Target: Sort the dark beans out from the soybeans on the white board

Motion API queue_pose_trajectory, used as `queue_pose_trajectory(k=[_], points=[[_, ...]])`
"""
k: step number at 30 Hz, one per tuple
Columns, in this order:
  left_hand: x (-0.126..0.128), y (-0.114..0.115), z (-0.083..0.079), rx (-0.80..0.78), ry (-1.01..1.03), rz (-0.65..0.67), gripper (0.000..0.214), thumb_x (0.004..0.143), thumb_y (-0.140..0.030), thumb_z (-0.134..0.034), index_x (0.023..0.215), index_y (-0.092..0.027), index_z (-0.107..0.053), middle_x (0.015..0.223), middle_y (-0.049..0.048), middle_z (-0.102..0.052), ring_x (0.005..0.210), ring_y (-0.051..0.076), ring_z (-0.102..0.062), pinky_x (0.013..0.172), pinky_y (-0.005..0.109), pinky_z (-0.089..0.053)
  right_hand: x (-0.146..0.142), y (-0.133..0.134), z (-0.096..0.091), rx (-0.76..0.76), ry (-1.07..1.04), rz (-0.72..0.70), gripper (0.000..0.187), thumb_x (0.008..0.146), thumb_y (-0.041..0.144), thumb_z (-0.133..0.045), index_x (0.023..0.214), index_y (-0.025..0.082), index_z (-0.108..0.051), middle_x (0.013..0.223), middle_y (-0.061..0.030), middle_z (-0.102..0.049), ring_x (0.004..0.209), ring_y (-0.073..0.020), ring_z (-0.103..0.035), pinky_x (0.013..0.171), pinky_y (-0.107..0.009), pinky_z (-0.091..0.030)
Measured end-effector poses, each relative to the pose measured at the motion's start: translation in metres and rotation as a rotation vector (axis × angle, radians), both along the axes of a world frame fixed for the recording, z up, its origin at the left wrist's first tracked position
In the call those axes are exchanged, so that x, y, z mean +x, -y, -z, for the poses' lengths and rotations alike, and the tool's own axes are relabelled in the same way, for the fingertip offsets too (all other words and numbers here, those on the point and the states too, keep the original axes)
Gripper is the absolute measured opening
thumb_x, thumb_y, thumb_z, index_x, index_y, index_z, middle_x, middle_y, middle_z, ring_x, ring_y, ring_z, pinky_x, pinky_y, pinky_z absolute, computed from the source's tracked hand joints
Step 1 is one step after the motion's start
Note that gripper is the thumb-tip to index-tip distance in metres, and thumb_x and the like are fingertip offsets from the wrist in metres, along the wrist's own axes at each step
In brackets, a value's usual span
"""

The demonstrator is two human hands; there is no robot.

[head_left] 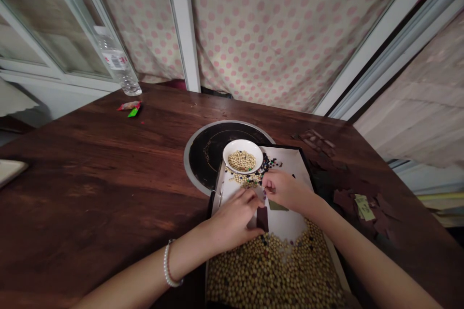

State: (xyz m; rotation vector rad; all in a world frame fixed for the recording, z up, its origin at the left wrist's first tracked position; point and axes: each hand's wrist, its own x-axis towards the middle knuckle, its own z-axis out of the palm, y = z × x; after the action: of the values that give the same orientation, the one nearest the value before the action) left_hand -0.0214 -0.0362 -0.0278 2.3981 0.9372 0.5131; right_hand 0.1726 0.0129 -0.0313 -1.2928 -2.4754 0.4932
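As I look, a dark strip (262, 219) lies nearside of the bowl (241, 145), roughly end-on to it; the nearer left hand (235, 220) arches half-spread beside the strip; the right hand (288, 193) pinches, on what I can't tell.

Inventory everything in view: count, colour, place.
Table: one, brown, beneath.
Tray: one, white, on table.
Bowl: one, white, tray's far end.
Beans: many, tan, in tray and bowl.
Bits: many, mostly dark, beside bowl.
Strip: one, brown, in tray.
Card: one, olive, in tray.
Disc: one, black, behind tray.
Bottle: one, clear, left.
Packet: one, red, near bottle.
Tag: one, green, by packet.
Scraps: several, brown, right.
Paper: some, yellowish, amid scraps.
Curtains: uncounted, pink-dotted, background.
Frames: several, white, background.
Object: one, pale, left edge.
Bracelet: one, white, left wrist.
Left hand: one, beside strip.
Right hand: one, near card.
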Motion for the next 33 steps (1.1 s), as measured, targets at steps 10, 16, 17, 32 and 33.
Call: queue_pose_trajectory(k=[10,16,17,32,33], points=[[-0.001,0.000,0.004,0.018,0.011,0.000,0.042,0.066,-0.025,-0.078,0.103,-0.017,-0.058,0.107,0.0088,-0.056,0.107,0.031,-0.050,0.093,0.047,-0.046,0.002,0.013,-0.012,-0.028,-0.050,-0.026,0.019,0.065,-0.001,-0.053,0.064,0.018,-0.047,0.062,0.0032,-0.046,0.061,-0.0120,-0.043,0.057,-0.023,-0.031],[-0.001,0.001,0.001,0.027,0.036,0.002,0.032,0.067,-0.024,-0.076,0.093,-0.016,-0.060,0.098,0.0070,-0.057,0.101,0.029,-0.052,0.090,0.047,-0.047,0.001,0.052,-0.017,-0.095,-0.095,-0.147,0.019,0.070,-0.002,-0.050,0.072,0.018,-0.051,0.072,0.0012,-0.050,0.066,-0.0124,-0.047,0.060,-0.023,-0.036],[0.000,0.001,0.001,0.028,0.029,0.002,0.030,0.067,-0.023,-0.076,0.091,-0.016,-0.060,0.097,0.0071,-0.057,0.101,0.029,-0.052,0.090,0.047,-0.047,0.000,0.056,-0.017,-0.100,-0.088,-0.152,0.019,0.071,-0.002,-0.050,0.073,0.017,-0.052,0.075,0.0000,-0.050,0.069,-0.0134,-0.048,0.062,-0.024,-0.037],[-0.001,0.002,0.001,0.005,0.073,-0.003,0.029,0.071,-0.022,-0.070,0.097,-0.018,-0.059,0.100,0.0065,-0.056,0.102,0.029,-0.051,0.089,0.047,-0.047,0.010,0.059,-0.021,-0.135,-0.132,-0.118,0.019,0.081,0.003,-0.052,0.088,0.019,-0.056,0.090,-0.0043,-0.058,0.087,-0.0181,-0.055,0.078,-0.031,-0.045],[-0.001,0.002,0.001,0.002,0.063,-0.002,0.031,0.070,-0.022,-0.071,0.099,-0.018,-0.059,0.101,0.0065,-0.055,0.103,0.029,-0.051,0.090,0.047,-0.047,0.014,0.059,-0.021,-0.124,-0.149,-0.097,0.019,0.081,0.004,-0.052,0.090,0.020,-0.056,0.091,-0.0043,-0.059,0.088,-0.0180,-0.056,0.079,-0.031,-0.044]])
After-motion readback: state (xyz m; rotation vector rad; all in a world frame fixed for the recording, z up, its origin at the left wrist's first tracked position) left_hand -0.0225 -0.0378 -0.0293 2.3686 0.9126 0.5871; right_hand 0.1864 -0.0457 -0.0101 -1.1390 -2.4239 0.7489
